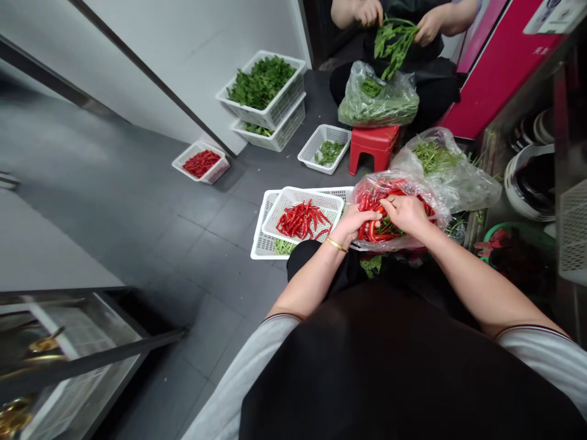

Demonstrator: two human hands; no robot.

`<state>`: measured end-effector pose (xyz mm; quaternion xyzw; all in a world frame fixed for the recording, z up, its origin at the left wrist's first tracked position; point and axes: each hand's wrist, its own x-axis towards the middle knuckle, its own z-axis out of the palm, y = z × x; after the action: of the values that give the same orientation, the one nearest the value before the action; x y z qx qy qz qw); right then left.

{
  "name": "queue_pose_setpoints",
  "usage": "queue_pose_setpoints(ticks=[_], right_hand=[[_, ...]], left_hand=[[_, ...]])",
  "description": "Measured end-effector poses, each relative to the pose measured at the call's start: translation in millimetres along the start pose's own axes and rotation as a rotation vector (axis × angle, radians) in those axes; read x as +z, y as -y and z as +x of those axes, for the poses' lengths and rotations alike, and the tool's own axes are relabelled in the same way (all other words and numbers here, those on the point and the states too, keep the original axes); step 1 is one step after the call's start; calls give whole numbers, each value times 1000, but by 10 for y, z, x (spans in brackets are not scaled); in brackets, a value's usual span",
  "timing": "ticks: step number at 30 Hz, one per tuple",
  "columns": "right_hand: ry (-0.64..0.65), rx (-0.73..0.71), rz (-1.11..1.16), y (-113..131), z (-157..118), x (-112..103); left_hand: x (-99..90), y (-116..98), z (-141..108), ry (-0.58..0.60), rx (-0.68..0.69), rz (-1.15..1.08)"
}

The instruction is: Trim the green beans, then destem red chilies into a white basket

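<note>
- Left hand [354, 223] is reaching over the rim of the clear plastic bag [395, 239], fingers pointing toward the right hand, gold bangle [336, 244] on the wrist
- Right hand [405, 214] is curving down over the bag's mouth, fingers narrow and close together; cannot tell if either hand is gripping anything
- Red chilies [373, 211] are lying heaped inside the bag, on the person's lap
- More red chilies [302, 220] are lying in a white plastic basket [302, 205], which is sitting inside a larger white basket [261, 244] just left of the hands
- Second clear bag of greens [435, 160] is sitting just beyond the chili bag
- Co-worker's hands [398, 27] are holding leafy green stems [395, 44] above another bag [378, 101], beyond a red stool [373, 146]
</note>
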<state>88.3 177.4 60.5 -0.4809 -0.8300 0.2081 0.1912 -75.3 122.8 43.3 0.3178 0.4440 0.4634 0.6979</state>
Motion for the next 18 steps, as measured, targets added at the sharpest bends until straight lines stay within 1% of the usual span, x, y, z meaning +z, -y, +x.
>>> queue_pose_setpoints(ticks=[1, 2, 3, 4, 5, 7, 8, 9, 10, 11, 12, 14, 16, 18], right_hand=[[-39, 9, -151, -4, 4, 8], [-42, 35, -274, -24, 3, 29], [0, 62, -368, -56, -5, 67], [86, 78, -434, -95, -21, 123], [212, 72, -475, -135, -45, 199], [500, -1, -516, -195, -102, 385], [622, -47, -529, -213, -124, 478], [704, -84, -543, -228, -135, 554], [738, -100, -561, -245, -129, 603], [726, -93, -575, -269, -104, 618], [682, -73, -574, -304, -62, 594], [555, -27, -499, -400, 54, 452], [412, 9, -327, -491, 171, 252], [300, 33, -81, -519, 245, 90]], left_hand=[[2, 1, 3, -34, 0, -31], [-10, -2, 7, -65, 2, -68], [-35, -8, 11, -90, 3, -106], [-72, -17, 17, -109, 5, -144], [-118, -27, 24, -123, 5, -176], [-214, -43, 40, -131, -7, -211], [-255, -46, 47, -123, -12, -213], [-287, -45, 52, -106, -12, -207], [-309, -41, 55, -84, -9, -198], [-321, -35, 57, -61, 1, -187], [-326, -28, 59, -43, 15, -173], [-315, -8, 71, -49, 37, -138], [-272, 24, 107, -91, 51, -104], [-191, 72, 171, -109, 56, -86]])
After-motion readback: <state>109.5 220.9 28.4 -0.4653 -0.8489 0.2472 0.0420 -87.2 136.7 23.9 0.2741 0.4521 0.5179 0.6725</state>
